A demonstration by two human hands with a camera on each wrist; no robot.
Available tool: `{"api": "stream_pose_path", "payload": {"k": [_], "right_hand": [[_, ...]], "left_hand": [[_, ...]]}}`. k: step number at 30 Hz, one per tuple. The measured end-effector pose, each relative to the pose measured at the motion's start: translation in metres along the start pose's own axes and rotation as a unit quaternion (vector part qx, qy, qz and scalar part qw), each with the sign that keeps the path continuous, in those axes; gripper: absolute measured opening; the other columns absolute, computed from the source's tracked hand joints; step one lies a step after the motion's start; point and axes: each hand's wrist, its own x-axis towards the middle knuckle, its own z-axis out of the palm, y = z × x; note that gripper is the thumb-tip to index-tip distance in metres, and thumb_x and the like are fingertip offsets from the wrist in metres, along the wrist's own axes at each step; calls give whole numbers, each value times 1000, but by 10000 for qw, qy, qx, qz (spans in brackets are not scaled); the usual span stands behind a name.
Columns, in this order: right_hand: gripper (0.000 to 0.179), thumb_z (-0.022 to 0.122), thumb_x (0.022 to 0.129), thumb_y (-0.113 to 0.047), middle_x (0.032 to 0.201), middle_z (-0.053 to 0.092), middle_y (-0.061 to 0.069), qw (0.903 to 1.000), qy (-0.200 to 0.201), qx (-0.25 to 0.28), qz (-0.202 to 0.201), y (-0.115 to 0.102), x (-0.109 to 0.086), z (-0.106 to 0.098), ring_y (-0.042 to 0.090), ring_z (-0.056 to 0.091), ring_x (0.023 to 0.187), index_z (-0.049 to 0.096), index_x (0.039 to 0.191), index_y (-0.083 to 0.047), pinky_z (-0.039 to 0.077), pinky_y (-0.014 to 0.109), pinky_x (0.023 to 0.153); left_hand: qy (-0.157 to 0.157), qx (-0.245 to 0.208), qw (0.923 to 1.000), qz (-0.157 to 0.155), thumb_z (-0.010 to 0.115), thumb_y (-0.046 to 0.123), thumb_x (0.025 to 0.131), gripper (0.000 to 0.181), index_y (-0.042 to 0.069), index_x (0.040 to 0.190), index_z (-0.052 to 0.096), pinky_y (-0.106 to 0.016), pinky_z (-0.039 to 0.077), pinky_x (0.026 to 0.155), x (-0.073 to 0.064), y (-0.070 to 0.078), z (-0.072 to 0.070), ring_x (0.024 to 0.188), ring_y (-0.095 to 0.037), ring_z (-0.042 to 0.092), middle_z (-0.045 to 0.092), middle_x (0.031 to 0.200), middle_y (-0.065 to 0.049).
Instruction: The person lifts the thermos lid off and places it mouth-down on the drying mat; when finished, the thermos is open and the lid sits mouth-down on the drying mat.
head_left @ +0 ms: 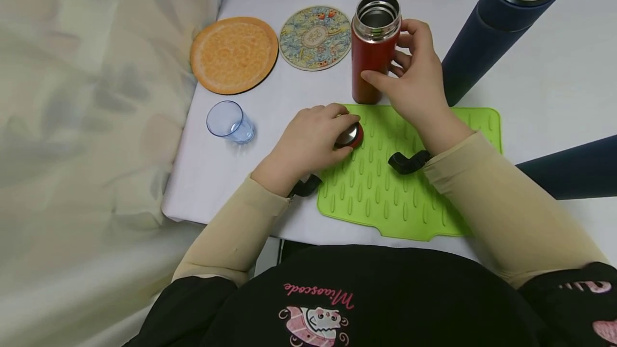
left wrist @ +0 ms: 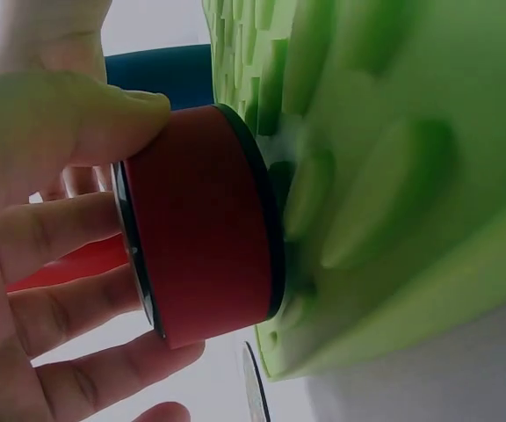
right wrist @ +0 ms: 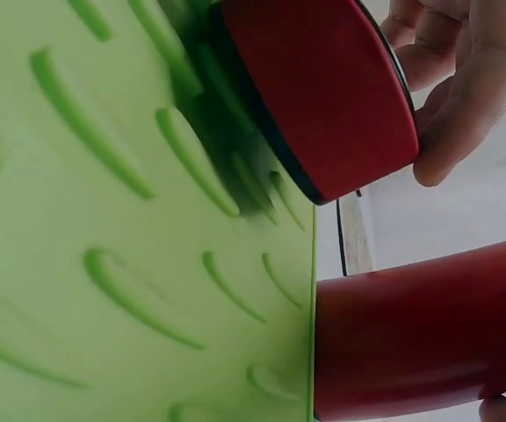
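My left hand (head_left: 308,135) pinches a red flask lid (left wrist: 205,229) with a shiny metal top between thumb and fingers. The lid is at the upper left of a ribbed green mat (head_left: 381,191); in the left wrist view its dark rim is right at the mat's ribs. Just past the mat's far edge stands a red vacuum flask (head_left: 368,63), upright, its steel mouth uncovered. My right hand (head_left: 419,76) grips this flask from the right, thumb across the near side and fingers behind. In the right wrist view the flask's body is below the lid.
A tall dark blue flask (head_left: 482,36) with a steel cap stands right of my right hand. Another dark blue object (head_left: 578,167) enters from the right edge. On the left are an orange-slice mat (head_left: 233,55), a round patterned coaster (head_left: 315,38) and a small blue glass (head_left: 231,122).
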Motion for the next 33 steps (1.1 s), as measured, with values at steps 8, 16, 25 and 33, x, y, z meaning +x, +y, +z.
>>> {"api": "stream_pose_path", "payload": {"k": [8,16,25,33], "right_hand": [[86,86,97,-14,165,51,9,9972,-161,-652,316,-3,2,-3,19,59,151,34,165,-24,50,36,121],[87,87,95,-16,169,51,1,9963,154,-845,42,1,-27,-15,15,52,155,39,168,-24,45,36,127],[42,82,94,-2,119,64,-6,9742,2100,-96,-818,12,-61,-40,13,68,109,66,130,-13,52,24,89],[38,82,93,-1,115,60,-4,9513,3004,378,-587,17,-60,-62,14,63,104,62,122,-16,49,26,81]], "left_hand": [[-22,44,10000,-27,80,40,100,55,17,150,69,-50,58,100,4,0,0,116,-31,71,69,141,-7],[-144,103,9998,-76,77,40,102,55,17,151,68,-49,58,101,7,2,1,118,-29,71,70,140,-5],[-225,108,9995,-188,76,41,102,58,18,154,66,-48,56,103,9,2,0,124,-27,70,69,145,-4],[-197,138,9994,-241,76,45,103,60,18,155,65,-49,55,105,8,5,-4,125,-28,69,71,144,-4]]}}
